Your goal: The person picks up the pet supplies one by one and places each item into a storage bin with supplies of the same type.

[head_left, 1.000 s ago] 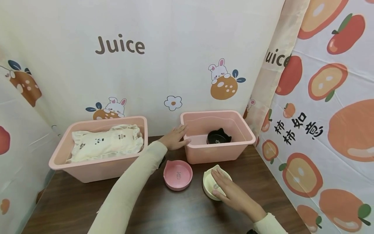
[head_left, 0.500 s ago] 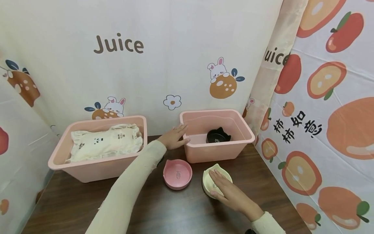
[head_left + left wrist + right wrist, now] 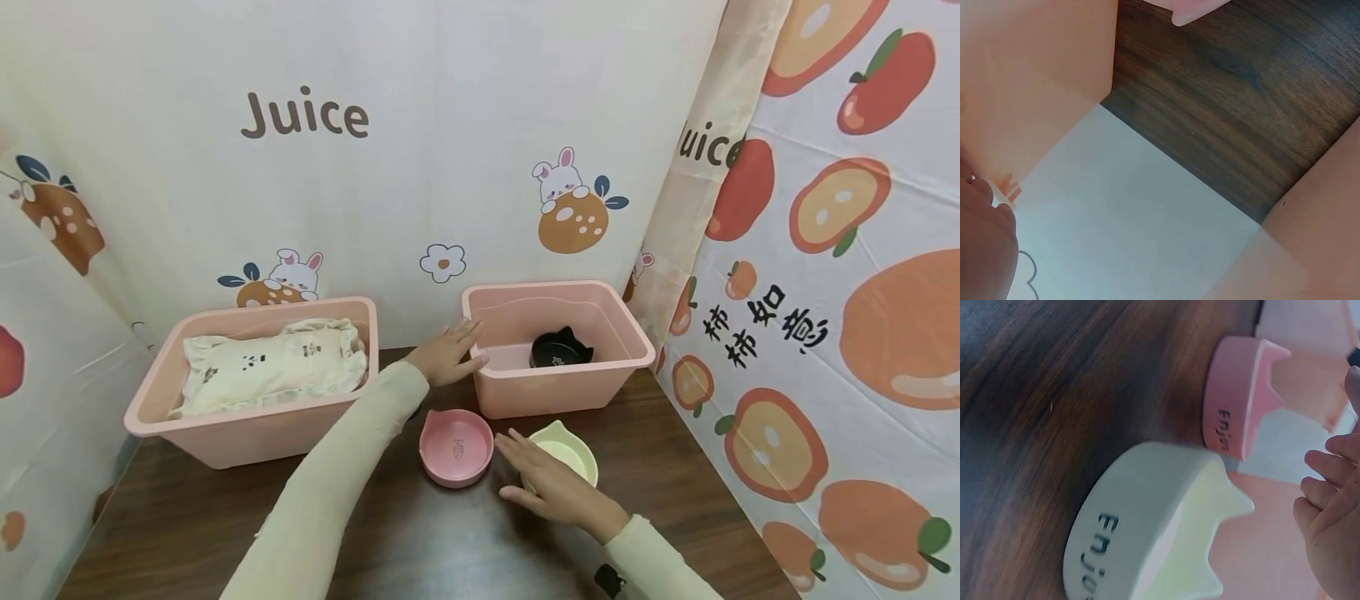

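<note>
My left hand (image 3: 448,354) rests with its fingers at the left edge of the right-hand pink bin (image 3: 555,396). In the left wrist view only part of that hand (image 3: 985,231) shows, against the bin's side. The right hand (image 3: 558,487) hovers with extended fingers over the left part of a pale yellow cat-eared bowl (image 3: 573,450), holding nothing. Its fingertips are close to a pink cat-eared bowl (image 3: 456,450). Seen from the right wrist, the fingers (image 3: 1335,462) are apart from both bowls, which carry lettering. A black cat-eared bowl (image 3: 561,348) sits inside the right bin.
Another pink bin (image 3: 277,429) stands at the left with a cream frilled pillow (image 3: 273,367) inside. Both bins are at the back of the dark wooden table (image 3: 420,542), close to a printed curtain (image 3: 480,167). A fruit-patterned curtain (image 3: 817,333) borders the right side.
The right hand has shifted left, from over the middle of the yellow bowl toward the pink one. Both bowls stay in place, and the left hand keeps its position on the bin.
</note>
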### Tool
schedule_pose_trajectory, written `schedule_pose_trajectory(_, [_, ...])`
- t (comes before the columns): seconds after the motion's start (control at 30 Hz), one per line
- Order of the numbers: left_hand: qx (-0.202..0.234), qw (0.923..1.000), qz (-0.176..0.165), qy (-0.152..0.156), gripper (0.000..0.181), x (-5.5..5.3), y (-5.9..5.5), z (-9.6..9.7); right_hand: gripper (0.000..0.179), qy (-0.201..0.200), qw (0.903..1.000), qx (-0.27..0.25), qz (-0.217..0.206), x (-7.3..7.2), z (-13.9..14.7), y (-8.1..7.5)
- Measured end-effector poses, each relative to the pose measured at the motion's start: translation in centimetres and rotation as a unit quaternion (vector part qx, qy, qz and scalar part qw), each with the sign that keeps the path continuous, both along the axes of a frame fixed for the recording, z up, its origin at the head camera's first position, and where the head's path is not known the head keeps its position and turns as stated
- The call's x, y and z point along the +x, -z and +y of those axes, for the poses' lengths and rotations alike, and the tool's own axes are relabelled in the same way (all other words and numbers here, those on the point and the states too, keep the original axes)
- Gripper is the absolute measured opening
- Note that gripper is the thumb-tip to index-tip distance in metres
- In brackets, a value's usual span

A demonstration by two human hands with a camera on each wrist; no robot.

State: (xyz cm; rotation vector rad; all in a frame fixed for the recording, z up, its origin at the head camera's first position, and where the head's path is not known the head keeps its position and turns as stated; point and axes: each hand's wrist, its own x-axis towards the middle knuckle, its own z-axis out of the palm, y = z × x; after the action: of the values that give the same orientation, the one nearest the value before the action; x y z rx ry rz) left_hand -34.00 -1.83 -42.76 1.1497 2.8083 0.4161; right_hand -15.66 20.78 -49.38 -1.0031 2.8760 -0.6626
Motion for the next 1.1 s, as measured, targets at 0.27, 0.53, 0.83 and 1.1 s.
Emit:
schedule_pose_trajectory(0.27, [0.0, 1.0, 0.006, 0.002, 0.073, 0.4, -0.3, -0.1, 0.067, -0.049, 0.9983, 0.03, -0.004, -1.7, -2.3, 1.6])
schedule_pose_trajectory(0.53, [-0.009, 0.9998, 0.016, 0.003, 0.072, 0.5, -0.3, 0.0, 0.065, -0.078, 0.9962, 0.037, 0.007, -2.7, -3.6, 3.8])
schedule_pose_trajectory(0.83, [-0.029, 0.9996, 0.004, -0.003, 0.073, 0.4, -0.6, 0.1, 0.052, -0.096, 0.993, 0.037, 0.059, -2.9, -4.1, 5.6])
schedule_pose_trajectory(1.1, [-0.031, 0.9995, 0.011, -0.002, 0.074, 0.3, -0.4, 0.1, 0.034, -0.109, 0.9852, 0.009, 0.132, -3.6, -4.6, 6.8])
